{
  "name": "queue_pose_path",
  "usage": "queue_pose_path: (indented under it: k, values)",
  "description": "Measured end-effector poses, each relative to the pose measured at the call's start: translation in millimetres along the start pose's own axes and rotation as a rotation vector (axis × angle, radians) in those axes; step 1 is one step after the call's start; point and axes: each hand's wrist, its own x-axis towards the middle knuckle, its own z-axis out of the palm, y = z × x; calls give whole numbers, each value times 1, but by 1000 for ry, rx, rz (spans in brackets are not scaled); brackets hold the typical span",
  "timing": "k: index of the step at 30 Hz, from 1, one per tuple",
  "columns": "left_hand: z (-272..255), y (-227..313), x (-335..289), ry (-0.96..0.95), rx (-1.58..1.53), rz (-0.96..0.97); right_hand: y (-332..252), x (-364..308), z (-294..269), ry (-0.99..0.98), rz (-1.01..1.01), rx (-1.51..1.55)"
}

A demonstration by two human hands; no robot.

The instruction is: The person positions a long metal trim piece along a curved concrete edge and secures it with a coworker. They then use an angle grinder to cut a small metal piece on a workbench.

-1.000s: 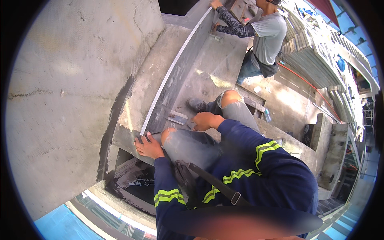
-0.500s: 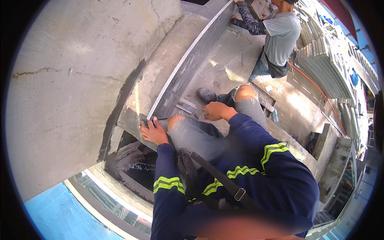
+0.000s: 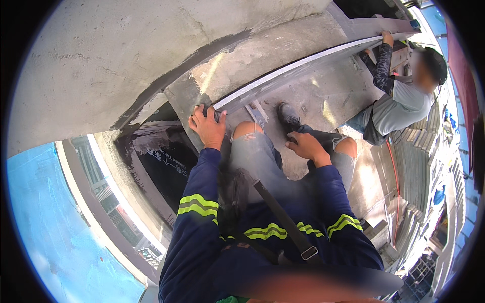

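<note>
My left hand [image 3: 209, 128] lies with fingers spread on the concrete ledge, at the near end of a long grey panel [image 3: 283, 78] with a pale upper edge. Its fingertips touch the ledge beside the panel's end. Between my knees hangs my right hand [image 3: 309, 149], its fingers loosely bent, thumb and forefinger apart, nothing visible in it. At the panel's far end a co-worker's hand [image 3: 387, 38] rests on the edge; that person's other hand is partly hidden behind the panel.
A large concrete mass [image 3: 126, 55] bulges along the left. Below my left hand, a dark recess [image 3: 164, 154] opens beside the ledge. The co-worker [image 3: 404, 103] crouches at the right, near stacked grey panels [image 3: 411, 161] and an orange hose [image 3: 394, 177]. Short strips [image 3: 257, 112] lie by my boot [image 3: 288, 115].
My view has turned, so the panel and co-worker appear farther right and lower. My left hand stays at the panel's end, fingers more spread. My right hand stays near my knees.
</note>
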Motion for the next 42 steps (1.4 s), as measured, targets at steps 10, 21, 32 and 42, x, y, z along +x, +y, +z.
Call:
queue_pose_path:
  k: [10,21,32,42]
  values:
    - [-9,7,8,-43,-30,-38,-12,27,-17,-32,68,52]
    - [-1,3,9,-16,59,66,-26,55,-14,-177,66,33]
    - [0,3,7,1,99,75,-13,33,-6,-65,51,28]
    - [-1,2,5,6,124,82,-3,9,0,-22,72,19]
